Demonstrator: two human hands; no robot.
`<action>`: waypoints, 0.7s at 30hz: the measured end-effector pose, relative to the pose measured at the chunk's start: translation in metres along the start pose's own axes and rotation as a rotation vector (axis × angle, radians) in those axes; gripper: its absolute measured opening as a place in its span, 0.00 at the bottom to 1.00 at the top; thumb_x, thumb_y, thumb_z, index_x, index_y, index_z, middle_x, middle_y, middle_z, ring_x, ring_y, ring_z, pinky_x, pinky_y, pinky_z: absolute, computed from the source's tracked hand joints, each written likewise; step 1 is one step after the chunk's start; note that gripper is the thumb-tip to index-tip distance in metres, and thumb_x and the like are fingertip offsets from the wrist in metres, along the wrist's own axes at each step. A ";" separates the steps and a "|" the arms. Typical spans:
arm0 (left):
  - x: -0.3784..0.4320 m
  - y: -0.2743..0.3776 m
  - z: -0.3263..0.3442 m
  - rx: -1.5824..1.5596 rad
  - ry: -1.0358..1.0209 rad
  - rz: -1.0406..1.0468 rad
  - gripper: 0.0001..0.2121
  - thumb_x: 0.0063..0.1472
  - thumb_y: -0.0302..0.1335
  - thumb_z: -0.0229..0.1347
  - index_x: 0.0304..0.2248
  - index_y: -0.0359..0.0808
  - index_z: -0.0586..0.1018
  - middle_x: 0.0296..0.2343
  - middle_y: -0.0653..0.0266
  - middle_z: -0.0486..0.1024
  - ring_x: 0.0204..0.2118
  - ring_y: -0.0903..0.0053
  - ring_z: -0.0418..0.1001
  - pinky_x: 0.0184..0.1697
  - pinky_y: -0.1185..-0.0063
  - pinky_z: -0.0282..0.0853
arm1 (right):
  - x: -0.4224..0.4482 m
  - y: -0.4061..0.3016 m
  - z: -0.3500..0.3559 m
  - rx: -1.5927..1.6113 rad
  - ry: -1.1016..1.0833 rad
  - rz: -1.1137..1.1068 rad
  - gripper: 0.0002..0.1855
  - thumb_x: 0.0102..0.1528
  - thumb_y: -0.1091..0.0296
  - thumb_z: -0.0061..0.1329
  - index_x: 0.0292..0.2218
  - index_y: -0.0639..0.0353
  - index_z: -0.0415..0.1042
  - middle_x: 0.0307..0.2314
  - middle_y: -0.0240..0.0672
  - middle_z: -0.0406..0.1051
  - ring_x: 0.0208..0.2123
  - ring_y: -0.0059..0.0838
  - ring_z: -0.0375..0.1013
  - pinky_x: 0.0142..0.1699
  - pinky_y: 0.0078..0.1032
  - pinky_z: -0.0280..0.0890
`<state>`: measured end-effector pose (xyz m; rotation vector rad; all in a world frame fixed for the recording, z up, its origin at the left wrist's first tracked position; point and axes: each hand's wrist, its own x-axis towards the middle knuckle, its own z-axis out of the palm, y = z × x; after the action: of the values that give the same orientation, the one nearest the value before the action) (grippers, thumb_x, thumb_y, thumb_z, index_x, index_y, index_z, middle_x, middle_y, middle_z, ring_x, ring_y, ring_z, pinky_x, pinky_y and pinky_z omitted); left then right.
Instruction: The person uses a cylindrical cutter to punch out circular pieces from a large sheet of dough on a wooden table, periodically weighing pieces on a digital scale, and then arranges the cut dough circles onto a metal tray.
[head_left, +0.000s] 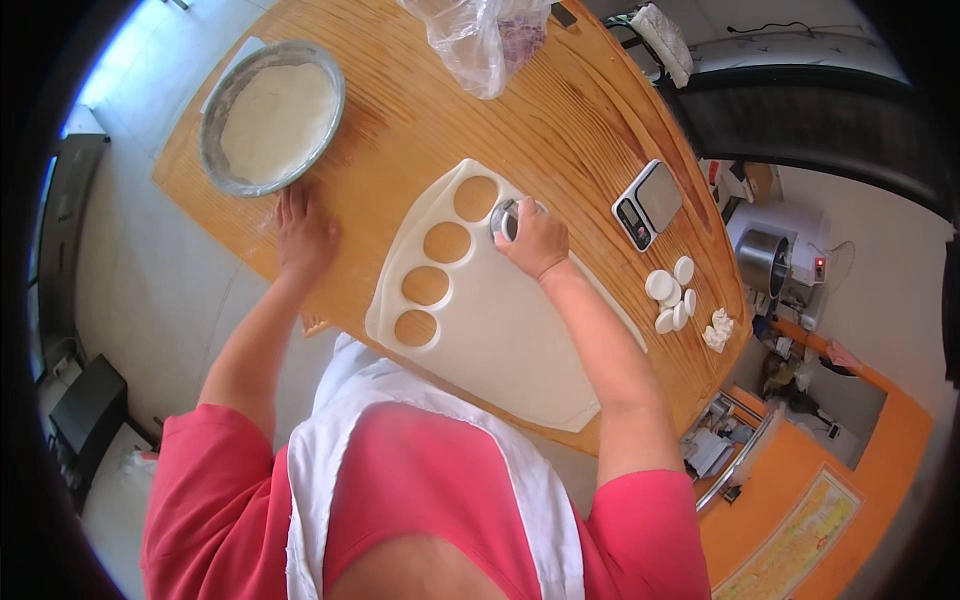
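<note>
A wide sheet of rolled dough (510, 341) lies on the wooden table, with several round holes cut in a row along its left side. My right hand (536, 238) grips a round metal cutter (501, 217), which rests on the dough beside the farthest hole. My left hand (306, 231) holds nothing; it is slightly blurred, fingers forward, just below a metal bowl (339, 112). Inside the bowl is a pale mass of flour or dough (279, 124). Whether my left fingertips touch the bowl cannot be told.
A digital kitchen scale (658, 196) stands on the right of the wooden table (390, 90). Near it are several white dough discs (659, 285) and a crumpled white scrap (718, 331). A clear plastic bag (480, 45) lies at the far edge. A stand mixer (765, 259) is beyond the table.
</note>
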<state>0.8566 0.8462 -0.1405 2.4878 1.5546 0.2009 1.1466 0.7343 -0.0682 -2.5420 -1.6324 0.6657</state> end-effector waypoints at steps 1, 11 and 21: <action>0.000 -0.001 0.001 -0.004 0.005 -0.003 0.26 0.47 0.32 0.47 0.46 0.32 0.57 0.48 0.49 0.50 0.53 0.58 0.43 0.54 0.67 0.40 | 0.001 0.001 -0.005 -0.049 -0.049 -0.080 0.22 0.35 0.60 0.53 0.29 0.63 0.60 0.23 0.43 0.67 0.26 0.43 0.68 0.31 0.34 0.62; 0.001 0.001 -0.001 -0.041 0.014 -0.016 0.27 0.47 0.33 0.47 0.47 0.33 0.57 0.48 0.51 0.50 0.53 0.60 0.43 0.54 0.68 0.39 | -0.075 -0.036 0.010 0.374 0.182 0.386 0.23 0.35 0.62 0.53 0.30 0.64 0.59 0.24 0.43 0.66 0.27 0.40 0.67 0.33 0.31 0.61; -0.002 -0.003 0.003 -0.034 -0.009 -0.029 0.27 0.47 0.34 0.47 0.46 0.33 0.57 0.47 0.51 0.51 0.53 0.60 0.43 0.54 0.67 0.39 | -0.070 -0.059 0.030 0.246 0.096 0.509 0.21 0.36 0.61 0.53 0.29 0.64 0.59 0.27 0.44 0.66 0.28 0.41 0.68 0.32 0.33 0.62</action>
<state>0.8539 0.8458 -0.1441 2.4356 1.5698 0.2094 1.0605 0.6937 -0.0570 -2.7524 -0.8079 0.7054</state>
